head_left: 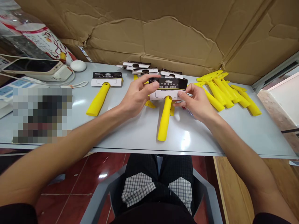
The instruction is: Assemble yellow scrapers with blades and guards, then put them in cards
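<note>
A scraper with a yellow handle (164,123) is held over the table in front of me. Its head is wrapped in a black-and-white printed card sleeve (167,93), which hides the blade end. My left hand (137,95) pinches the sleeve's left end, thumb on the printed face. At the right end, my right hand (195,101) grips the same sleeve between thumb and fingers. Behind the hands lie several folded card sleeves (140,65) and partly hidden yellow pieces. To the left rests another sleeved scraper (99,98).
Several bare yellow scraper handles (220,90) are piled at the right. A phone (32,68), a white round object (78,65), a power strip (21,88) and a bottle (44,40) stand at the left. Cardboard (163,34) walls the table's back.
</note>
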### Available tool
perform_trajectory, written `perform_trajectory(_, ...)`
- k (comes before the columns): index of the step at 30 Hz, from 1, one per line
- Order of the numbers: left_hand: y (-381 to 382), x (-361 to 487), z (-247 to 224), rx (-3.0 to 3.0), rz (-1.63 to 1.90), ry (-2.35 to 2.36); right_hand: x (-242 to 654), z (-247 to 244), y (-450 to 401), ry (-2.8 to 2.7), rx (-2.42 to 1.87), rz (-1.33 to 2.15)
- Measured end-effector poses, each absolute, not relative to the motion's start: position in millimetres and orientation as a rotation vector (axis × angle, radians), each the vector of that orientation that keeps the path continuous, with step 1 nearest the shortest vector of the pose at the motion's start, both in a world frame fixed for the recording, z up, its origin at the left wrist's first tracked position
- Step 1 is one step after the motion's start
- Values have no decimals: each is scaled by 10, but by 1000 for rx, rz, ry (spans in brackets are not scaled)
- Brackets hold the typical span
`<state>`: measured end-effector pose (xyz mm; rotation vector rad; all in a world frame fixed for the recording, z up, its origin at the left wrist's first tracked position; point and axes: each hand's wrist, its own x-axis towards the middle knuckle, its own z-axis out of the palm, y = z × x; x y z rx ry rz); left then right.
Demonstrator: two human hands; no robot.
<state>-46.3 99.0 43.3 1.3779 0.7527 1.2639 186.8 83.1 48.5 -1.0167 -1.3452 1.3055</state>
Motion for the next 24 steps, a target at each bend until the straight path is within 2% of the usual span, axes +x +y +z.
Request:
perform_trajectory(12,918,-384,408,1290,1383,925,1746,482,774,-1227,-1042,1249)
perform_trajectory(20,947,-373,378,1205,1497,949,1579,412,614,-1154,-994,1707)
perform_trajectory(24,920,-359,404,1191,1448,951,1564,444,495,-1175,-1017,1731)
